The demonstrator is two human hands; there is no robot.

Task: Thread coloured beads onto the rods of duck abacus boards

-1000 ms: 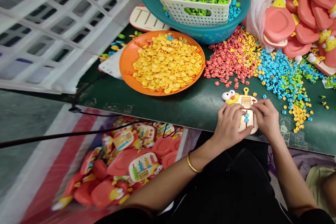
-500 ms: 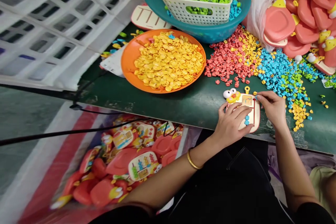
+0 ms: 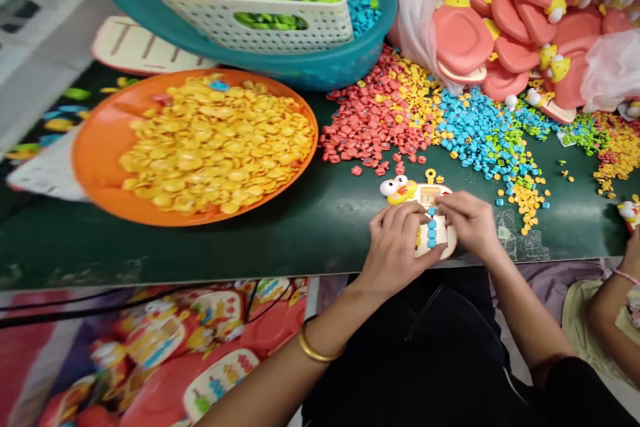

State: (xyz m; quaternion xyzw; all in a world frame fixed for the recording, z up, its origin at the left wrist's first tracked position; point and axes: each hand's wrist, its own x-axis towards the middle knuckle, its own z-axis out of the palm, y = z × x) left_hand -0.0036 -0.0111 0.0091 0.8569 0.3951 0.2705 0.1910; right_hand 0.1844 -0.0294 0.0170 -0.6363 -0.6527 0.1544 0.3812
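A small cream toy board (image 3: 440, 248) with a yellow duck head (image 3: 396, 189) lies near the front edge of the green table (image 3: 310, 227). My left hand (image 3: 395, 243) is curled over its left side and holds it down. My right hand (image 3: 467, 221) rests on its right side, fingertips pinched at a blue bead (image 3: 431, 211) at the top of a column of blue beads (image 3: 432, 233) on the board.
Behind the board lie loose piles of red beads (image 3: 370, 120), yellow beads (image 3: 527, 203) and blue beads (image 3: 475, 130). An orange plate (image 3: 95, 147) holds yellow pieces. A teal basin (image 3: 320, 67) carries a white basket (image 3: 280, 27) of green pieces. Pink toy shells (image 3: 500, 33) are heaped at the back right. Another person's hand (image 3: 631, 257) is at the right edge. Finished toys (image 3: 200, 353) lie below the table.
My right hand came back from the blue bead pile to the board, which now carries a longer column of blue beads. The view swung right and closer.
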